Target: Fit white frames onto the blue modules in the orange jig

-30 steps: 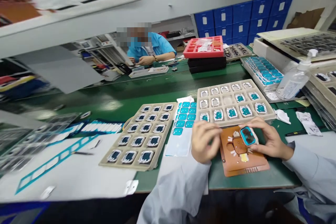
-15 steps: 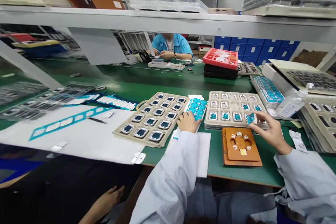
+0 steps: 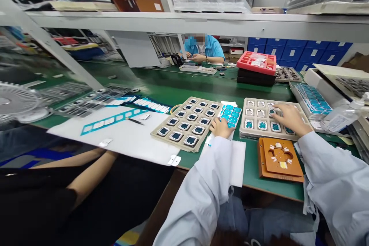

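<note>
My left hand [image 3: 220, 127] lies on the lower part of a sheet of teal stickers [image 3: 231, 110], its fingers spread apart. Over the right beige tray [image 3: 245, 133], my right hand [image 3: 291, 117] pinches a small white-framed part with a teal face [image 3: 271, 111] at a middle-row pocket. Fingers cover some of that part and the pockets to its right. Front-row frames in this tray bear teal faces; those at the back left look pale. Below my right hand stands an orange fixture [image 3: 264, 169] with a cut-out centre and small white pads.
Left of my hands, another beige tray [image 3: 161, 137] holds dark-faced framed parts. A white sheet [image 3: 121, 138] carries a teal strip and a black pen-like tool. A neighbour's arms [image 3: 89, 173] reach in at left. A clear pump bottle [image 3: 343, 117] stands at right; a shelf [image 3: 184, 21] crosses above.
My right hand has carried the teal-faced part from above the orange fixture to the tray's middle row. The left hand stays on the sticker sheet. The view has swung left, showing a fan.
</note>
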The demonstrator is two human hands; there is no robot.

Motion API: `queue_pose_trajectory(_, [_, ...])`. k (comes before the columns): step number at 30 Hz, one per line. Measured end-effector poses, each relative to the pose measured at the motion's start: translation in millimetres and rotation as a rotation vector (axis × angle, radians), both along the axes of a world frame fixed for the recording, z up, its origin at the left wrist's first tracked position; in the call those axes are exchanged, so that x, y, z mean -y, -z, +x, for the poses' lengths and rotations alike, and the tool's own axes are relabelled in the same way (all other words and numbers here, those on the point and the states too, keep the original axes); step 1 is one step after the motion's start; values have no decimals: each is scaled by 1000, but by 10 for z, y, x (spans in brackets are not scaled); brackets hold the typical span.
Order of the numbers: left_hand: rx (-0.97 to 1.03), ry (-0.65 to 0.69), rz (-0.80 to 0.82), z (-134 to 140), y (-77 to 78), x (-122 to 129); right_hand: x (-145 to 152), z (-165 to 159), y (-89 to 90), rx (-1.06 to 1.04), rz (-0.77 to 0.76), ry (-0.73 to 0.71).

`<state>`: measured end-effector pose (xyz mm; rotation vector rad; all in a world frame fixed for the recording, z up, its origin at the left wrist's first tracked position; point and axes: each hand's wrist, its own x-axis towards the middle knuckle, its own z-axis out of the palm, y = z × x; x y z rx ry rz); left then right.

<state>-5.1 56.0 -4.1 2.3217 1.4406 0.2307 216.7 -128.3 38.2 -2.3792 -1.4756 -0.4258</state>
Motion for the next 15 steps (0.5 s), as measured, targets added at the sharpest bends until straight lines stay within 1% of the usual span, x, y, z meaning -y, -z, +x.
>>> queue_pose_trajectory(4, [23, 17, -43, -5, -16, -42, -96, -54, -16, 8, -36, -119])
queue_pose_trajectory(7, [39, 16, -70, -3, -16, -56, -159, -108, 9, -1, -77, -215])
queue_pose_trajectory(12, [60, 14, -102, 3, -16, -63, -219, -192, 152, -40, -120, -277])
queue_pose_trajectory(15, [74, 19, -108, -5, -28, -59, -236, -214, 213, -67, -103, -294])
